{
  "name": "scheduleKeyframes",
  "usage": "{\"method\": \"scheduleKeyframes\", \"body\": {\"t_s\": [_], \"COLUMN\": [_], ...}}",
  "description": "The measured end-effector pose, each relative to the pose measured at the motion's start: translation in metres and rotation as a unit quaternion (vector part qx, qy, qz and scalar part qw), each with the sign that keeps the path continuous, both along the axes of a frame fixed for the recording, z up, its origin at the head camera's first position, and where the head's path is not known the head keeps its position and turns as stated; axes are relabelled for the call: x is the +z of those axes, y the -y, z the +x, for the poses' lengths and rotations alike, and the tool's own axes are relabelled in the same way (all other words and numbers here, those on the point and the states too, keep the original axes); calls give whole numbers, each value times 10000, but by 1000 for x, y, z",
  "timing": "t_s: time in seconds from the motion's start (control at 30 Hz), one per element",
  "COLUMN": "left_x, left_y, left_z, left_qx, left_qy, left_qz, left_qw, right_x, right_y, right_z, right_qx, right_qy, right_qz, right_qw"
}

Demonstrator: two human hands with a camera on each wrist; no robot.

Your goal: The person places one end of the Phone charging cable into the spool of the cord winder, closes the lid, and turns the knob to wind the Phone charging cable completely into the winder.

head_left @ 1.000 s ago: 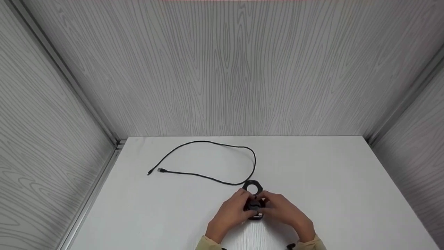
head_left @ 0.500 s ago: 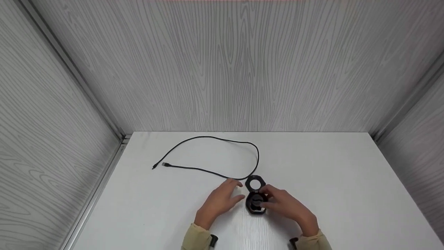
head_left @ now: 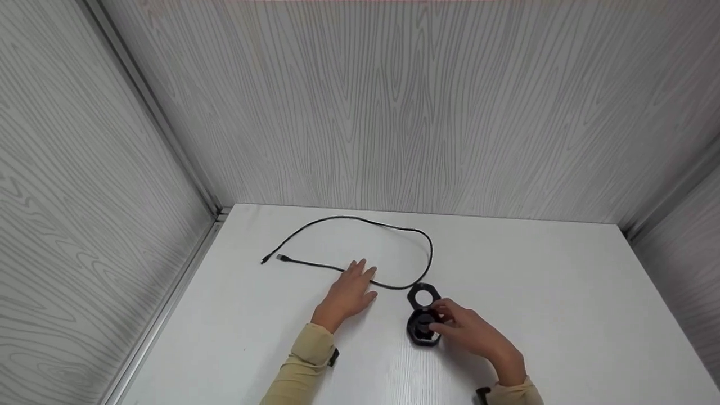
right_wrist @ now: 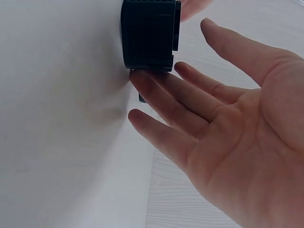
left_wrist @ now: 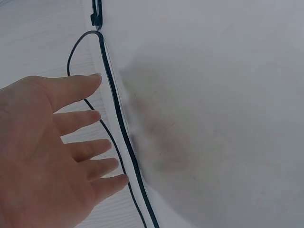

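A black octagonal case (head_left: 423, 332) lies on the table, its lid (head_left: 424, 294) folded back with a round hole in it; a dark round part sits inside. My right hand (head_left: 475, 333) is at the case's right side. In the right wrist view, its fingertips (right_wrist: 137, 76) meet the wall of the case (right_wrist: 149, 38), while the thumb (right_wrist: 213, 35) stands apart. My left hand (head_left: 347, 291) reaches over a black USB cable (head_left: 400, 288) with its fingers spread. The left wrist view has the cable (left_wrist: 118, 111) running just past those extended fingers.
The cable's two plugs, a USB plug (head_left: 283, 257) and a smaller plug (head_left: 265, 259), lie at the left of the white table (head_left: 540, 281). Grey wood-grain panels (head_left: 394, 112) stand behind and at both sides.
My left hand has let go of the case and moved left and forward to the cable. My right hand stays at the case, its hold loosened. The head view has shifted slightly.
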State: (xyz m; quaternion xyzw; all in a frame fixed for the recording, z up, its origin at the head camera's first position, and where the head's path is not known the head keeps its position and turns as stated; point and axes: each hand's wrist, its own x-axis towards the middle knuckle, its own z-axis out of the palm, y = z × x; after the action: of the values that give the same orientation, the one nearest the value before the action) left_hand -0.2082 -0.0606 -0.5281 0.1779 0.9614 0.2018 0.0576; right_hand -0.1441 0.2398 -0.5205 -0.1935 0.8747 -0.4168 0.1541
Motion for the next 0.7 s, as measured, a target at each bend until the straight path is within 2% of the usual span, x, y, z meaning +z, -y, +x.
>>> {"method": "scheduleKeyframes", "body": {"t_s": [0.17, 0.33, 0.53, 0.7], "left_x": [-8, -12, -13, -13], "left_y": [0, 2, 1, -2], "left_z": [1, -1, -18, -31], "left_qx": [-3, -99, -155, -115], "left_qy": [72, -98, -90, 338], "left_qz": [-265, -347, -420, -488], "left_qw": [9996, 9993, 9990, 9982], "right_x": [-1, 0, -1, -2], "right_y": [1, 1, -2, -4], "right_z": [1, 0, -1, 0], "right_qx": [65, 97, 58, 10], "right_qy": [39, 28, 29, 95], "right_qz": [-46, -62, -43, -75], "right_qw": [10000, 9999, 10000, 9999]}}
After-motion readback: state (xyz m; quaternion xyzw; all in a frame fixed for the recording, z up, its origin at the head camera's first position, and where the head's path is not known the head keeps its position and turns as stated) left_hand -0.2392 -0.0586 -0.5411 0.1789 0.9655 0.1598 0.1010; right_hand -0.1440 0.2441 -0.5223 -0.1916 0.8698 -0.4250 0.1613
